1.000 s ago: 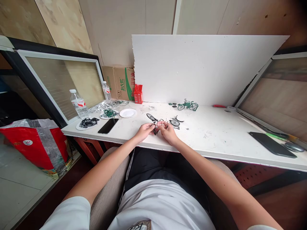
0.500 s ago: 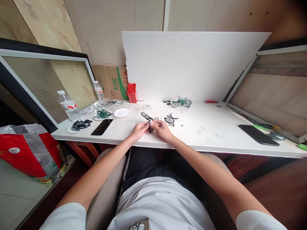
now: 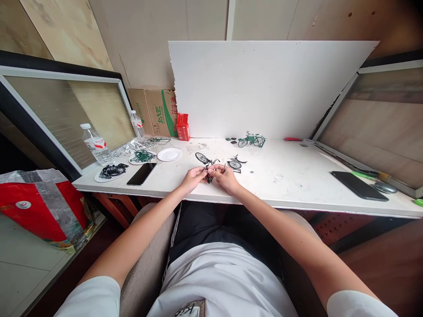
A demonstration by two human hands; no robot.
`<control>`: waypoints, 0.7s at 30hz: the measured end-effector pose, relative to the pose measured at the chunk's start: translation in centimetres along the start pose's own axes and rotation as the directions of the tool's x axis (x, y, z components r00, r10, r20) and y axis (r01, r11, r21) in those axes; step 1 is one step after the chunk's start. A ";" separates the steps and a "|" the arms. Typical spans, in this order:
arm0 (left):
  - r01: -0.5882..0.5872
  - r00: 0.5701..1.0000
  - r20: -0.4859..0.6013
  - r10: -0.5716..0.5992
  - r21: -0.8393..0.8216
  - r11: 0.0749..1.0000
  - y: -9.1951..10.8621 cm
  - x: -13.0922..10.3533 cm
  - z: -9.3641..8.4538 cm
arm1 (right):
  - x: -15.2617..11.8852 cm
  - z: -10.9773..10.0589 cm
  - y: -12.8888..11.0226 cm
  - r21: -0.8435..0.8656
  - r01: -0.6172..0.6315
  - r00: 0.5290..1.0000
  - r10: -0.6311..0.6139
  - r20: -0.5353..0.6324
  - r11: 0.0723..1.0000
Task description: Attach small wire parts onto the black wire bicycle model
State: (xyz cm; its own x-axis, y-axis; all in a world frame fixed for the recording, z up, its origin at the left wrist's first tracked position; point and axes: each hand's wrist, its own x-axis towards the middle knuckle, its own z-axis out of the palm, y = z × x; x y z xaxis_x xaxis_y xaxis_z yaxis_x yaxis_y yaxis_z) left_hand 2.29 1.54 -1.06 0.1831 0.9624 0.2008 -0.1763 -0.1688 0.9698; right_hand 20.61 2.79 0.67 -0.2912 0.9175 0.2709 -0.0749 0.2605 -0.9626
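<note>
Pinching one spindly black wire-frame bicycle model (image 3: 206,166) between them, the left hand (image 3: 193,178) and right hand (image 3: 225,176) meet over the smooth white counter (image 3: 291,176); one loose spoked wheel (image 3: 234,164) lies beside.

From my seat, the cardboard box (image 3: 157,112) left of the white board (image 3: 264,88) shows large green characters on its side, too blurred for me to read; the water bottle (image 3: 95,149) further left of the board has a red-and-white label I cannot make out
</note>
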 end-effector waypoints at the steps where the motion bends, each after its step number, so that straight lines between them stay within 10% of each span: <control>1: -0.002 1.000 0.002 0.002 -0.001 1.000 0.0 0.0 0.0 | 0.0 0.0 -0.1 0.015 -0.005 1.000 0.005 0.000 1.000; 21: -0.029 0.999 0.036 0.029 0.011 1.000 -0.1 0.0 0.0 | 0.2 0.0 0.4 -0.056 0.037 0.997 -0.040 -0.064 0.998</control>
State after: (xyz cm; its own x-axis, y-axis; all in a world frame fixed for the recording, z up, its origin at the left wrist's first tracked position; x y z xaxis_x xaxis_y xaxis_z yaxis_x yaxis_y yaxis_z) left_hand 2.28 1.60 -1.13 0.2124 0.9489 0.2333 -0.1710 -0.1990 0.9650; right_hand 20.57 3.07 0.34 -0.2263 0.9236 0.3095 -0.0321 0.3105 -0.9500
